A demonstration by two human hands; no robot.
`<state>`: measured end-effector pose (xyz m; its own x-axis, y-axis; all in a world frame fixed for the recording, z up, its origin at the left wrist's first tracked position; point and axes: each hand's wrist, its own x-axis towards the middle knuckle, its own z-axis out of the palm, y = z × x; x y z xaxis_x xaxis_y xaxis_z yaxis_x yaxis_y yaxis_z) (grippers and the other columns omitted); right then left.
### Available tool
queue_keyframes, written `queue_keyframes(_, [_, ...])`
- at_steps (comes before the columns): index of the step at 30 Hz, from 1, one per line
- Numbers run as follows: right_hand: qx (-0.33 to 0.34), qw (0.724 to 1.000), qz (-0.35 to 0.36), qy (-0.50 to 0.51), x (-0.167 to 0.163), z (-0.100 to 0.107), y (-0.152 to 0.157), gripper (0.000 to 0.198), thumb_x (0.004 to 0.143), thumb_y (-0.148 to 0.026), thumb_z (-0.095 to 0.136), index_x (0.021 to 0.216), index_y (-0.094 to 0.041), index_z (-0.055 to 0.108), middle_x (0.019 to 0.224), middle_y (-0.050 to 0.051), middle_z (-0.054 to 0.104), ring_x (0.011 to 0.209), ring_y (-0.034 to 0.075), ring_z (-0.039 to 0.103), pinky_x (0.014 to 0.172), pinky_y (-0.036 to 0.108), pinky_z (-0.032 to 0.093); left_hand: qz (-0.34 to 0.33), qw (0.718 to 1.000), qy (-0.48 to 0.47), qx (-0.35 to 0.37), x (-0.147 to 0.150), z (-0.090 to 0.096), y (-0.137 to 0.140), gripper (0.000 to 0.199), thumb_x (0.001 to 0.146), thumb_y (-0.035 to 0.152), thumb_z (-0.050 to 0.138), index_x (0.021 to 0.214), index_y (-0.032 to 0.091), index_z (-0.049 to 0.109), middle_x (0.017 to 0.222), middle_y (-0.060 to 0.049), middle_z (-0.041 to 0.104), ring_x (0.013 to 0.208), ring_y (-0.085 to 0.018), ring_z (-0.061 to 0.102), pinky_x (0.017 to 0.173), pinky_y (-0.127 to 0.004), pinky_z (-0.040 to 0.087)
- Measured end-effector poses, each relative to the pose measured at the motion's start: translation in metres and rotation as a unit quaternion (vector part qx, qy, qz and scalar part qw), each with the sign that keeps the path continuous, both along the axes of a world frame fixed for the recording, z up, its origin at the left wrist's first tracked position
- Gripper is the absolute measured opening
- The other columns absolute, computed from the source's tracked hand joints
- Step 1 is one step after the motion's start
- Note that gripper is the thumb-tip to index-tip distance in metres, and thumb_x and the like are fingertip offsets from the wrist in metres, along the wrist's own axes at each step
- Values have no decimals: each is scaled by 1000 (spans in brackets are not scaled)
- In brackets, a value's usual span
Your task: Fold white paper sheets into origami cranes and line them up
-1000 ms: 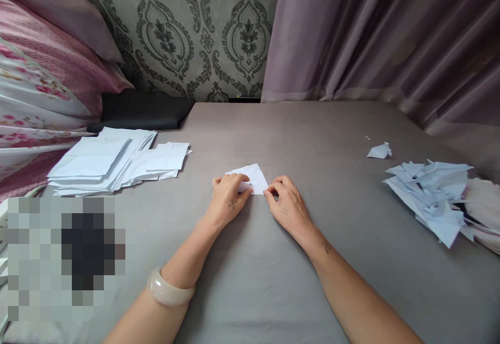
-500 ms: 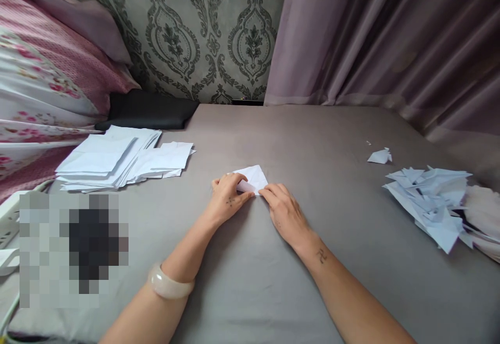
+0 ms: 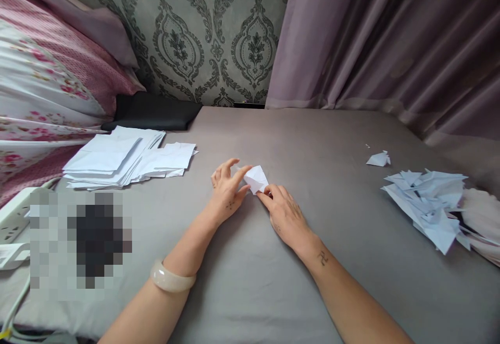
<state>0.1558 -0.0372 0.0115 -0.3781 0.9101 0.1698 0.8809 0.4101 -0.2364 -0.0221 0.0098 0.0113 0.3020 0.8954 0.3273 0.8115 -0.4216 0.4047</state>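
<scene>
Grey cloth point(image 3: 242, 281); paper point(image 3: 257, 179) touching right grip point(image 3: 287, 211).

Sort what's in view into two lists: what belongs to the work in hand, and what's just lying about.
In the work:
creased white paper, touched by the right hand, with the left hand spread beside it
probably the stacked white sheets and folded-paper pile

Apparently just lying about:
white power strip
black folded item
</scene>
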Motion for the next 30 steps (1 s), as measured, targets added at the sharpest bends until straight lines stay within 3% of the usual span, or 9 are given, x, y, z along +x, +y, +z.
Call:
queue_keyframes(2, [-1, 1000, 0, -2, 0, 1, 0, 44, 87, -1, 37, 118, -24, 58, 108, 9, 56, 94, 21, 49, 79, 33, 44, 22, 999, 6, 34, 3, -3, -1, 45, 84, 28, 57, 127, 25, 45, 131, -14, 41, 118, -29, 39, 95, -45, 31])
queue_keyframes(4, [-5, 1000, -1, -2, 0, 2, -1, 45, 85, 0, 37, 116, -24, 59, 108, 9, 56, 94, 21, 48, 79, 33, 44, 8, 999, 15, 40, 5, -5, -1, 38, 86, 30, 55, 122, 21, 46, 121, -13, 48, 109, -26, 46, 90, -40, 35])
queue_keyframes(7, [-12, 1000, -1, 0, 0, 4, -2, 46, 85, 1, 36, 117, -24, 59, 109, 9, 55, 95, 21, 48, 82, 33, 44, -58, 998, 30, 22, 5, -9, -1, 16, 92, 25, 45, 105, 19, 53, 107, -8, 57, 97, -21, 53, 82, -35, 37])
queue_keyframes(11, [-15, 1000, -3, -2, 1, 5, -4, 46, 85, 0, 36, 119, -24, 57, 109, 10, 54, 96, 21, 48, 82, 34, 45, -137, 990, 25, -16, 5, -12, 0, 22, 94, 18, 36, 94, 20, 59, 98, -5, 63, 89, -17, 57, 78, -32, 39])
queue_keyframes(17, [-28, 1000, -1, 8, 11, 10, -6, 42, 86, -3, 40, 115, -26, 60, 108, 8, 55, 95, 20, 50, 79, 32, 44, -170, 984, 55, -20, 4, -7, -5, 32, 93, 14, 34, 101, 19, 64, 95, -8, 64, 88, -19, 56, 78, -33, 44])
queue_keyframes(24, [-100, 994, -24, 36, 32, 26, -6, 38, 87, -8, 42, 104, -30, 67, 106, 4, 58, 93, 17, 54, 70, 27, 43, -199, 968, 149, -28, 3, 7, -14, 38, 92, 13, 32, 115, 18, 61, 100, -10, 60, 91, -21, 52, 79, -34, 45])
queue_keyframes(30, [-147, 984, -22, 101, 49, 25, 2, 37, 85, -10, 41, 94, -30, 71, 99, 1, 62, 86, 14, 58, 72, 26, 45, -205, 964, 167, -41, 0, 11, -14, 44, 87, 8, 35, 122, 23, 57, 105, -9, 58, 95, -22, 50, 79, -33, 44])
